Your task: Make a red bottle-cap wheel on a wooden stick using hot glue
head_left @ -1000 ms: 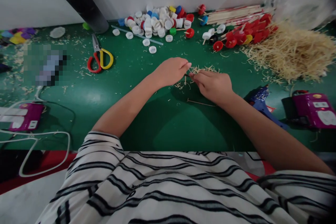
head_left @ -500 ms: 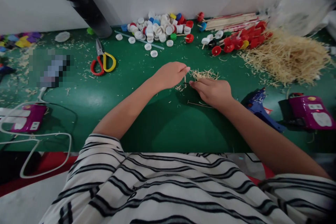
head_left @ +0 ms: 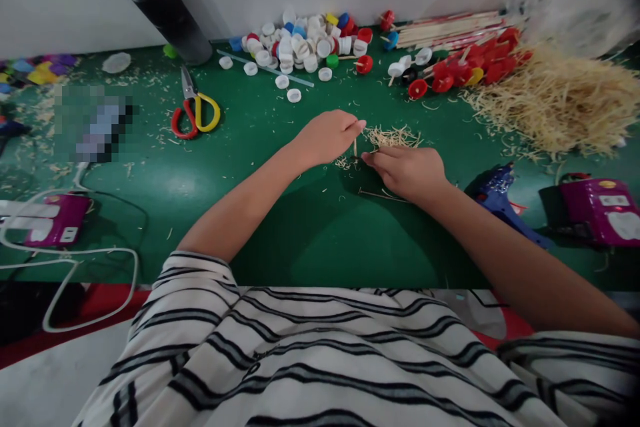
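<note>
My left hand [head_left: 329, 139] is closed in a pinch on a short, pale wooden stick [head_left: 355, 146] that points down toward the table. Beside it, my right hand [head_left: 410, 172] has its fingers closed on a thin dark tool [head_left: 357, 158]; only the tip shows, touching or very near the stick's lower end, and its kind is hidden. Behind my right fingers lies a small heap of pale wood shavings [head_left: 393, 137], with more crumbs under the stick. A thin rod [head_left: 380, 195] rests on the green table in front of my right hand.
Bottle caps [head_left: 303, 53] are piled at the back, near caps on sticks [head_left: 453, 70] and a large shavings heap [head_left: 560, 103]. Scissors [head_left: 195, 107] and a black bottle [head_left: 165, 10] are left. A blue glue gun [head_left: 500, 200] and purple power box [head_left: 600, 210] are right.
The camera view has shifted slightly. Both hands keep almost the same place and grip, and slightly more of the pale stick shows between them.
</note>
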A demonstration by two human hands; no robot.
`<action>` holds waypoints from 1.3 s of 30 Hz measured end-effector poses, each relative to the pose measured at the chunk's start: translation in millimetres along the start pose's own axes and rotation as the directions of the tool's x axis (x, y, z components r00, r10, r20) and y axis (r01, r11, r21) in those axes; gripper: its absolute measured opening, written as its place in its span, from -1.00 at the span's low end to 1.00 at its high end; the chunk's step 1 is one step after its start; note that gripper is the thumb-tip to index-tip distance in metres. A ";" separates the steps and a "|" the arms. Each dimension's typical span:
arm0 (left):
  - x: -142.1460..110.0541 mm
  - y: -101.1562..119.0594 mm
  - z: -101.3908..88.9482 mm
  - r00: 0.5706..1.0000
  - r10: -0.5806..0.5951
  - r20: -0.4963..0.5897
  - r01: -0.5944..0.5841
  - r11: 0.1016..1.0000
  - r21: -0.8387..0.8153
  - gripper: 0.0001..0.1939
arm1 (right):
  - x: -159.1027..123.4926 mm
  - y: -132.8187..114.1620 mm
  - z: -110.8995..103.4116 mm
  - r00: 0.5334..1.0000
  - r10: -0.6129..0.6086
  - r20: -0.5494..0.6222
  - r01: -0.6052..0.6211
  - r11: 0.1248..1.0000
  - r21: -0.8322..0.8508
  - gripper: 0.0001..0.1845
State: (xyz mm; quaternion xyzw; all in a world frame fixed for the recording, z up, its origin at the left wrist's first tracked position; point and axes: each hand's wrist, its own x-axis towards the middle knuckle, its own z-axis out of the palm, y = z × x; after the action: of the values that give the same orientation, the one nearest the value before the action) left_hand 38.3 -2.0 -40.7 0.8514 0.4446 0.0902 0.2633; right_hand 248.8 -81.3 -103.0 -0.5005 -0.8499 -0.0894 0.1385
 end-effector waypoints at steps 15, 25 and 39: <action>1.8 -3.1 -3.4 0.999 -0.011 0.049 0.018 0.988 -0.153 -0.50 | 7.5 -1.6 -3.2 0.999 0.042 -0.025 -0.041 0.998 0.038 -0.53; 2.8 -0.7 -1.6 0.999 0.035 0.017 -0.033 0.994 -0.102 -0.44 | 8.6 -3.0 -7.5 0.999 0.007 -0.044 -0.009 0.999 -0.039 -0.56; 3.8 -0.8 0.1 0.999 0.031 0.020 -0.029 0.996 -0.082 -0.45 | 6.8 0.3 -7.0 0.999 0.022 -0.030 -0.023 0.999 -0.024 -0.54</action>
State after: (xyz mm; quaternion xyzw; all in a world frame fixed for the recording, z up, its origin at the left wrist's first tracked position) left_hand 40.0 1.4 -41.5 0.8475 0.4248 0.1030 0.3012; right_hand 246.9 -77.5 -94.2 -0.5104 -0.8409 -0.1056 0.1460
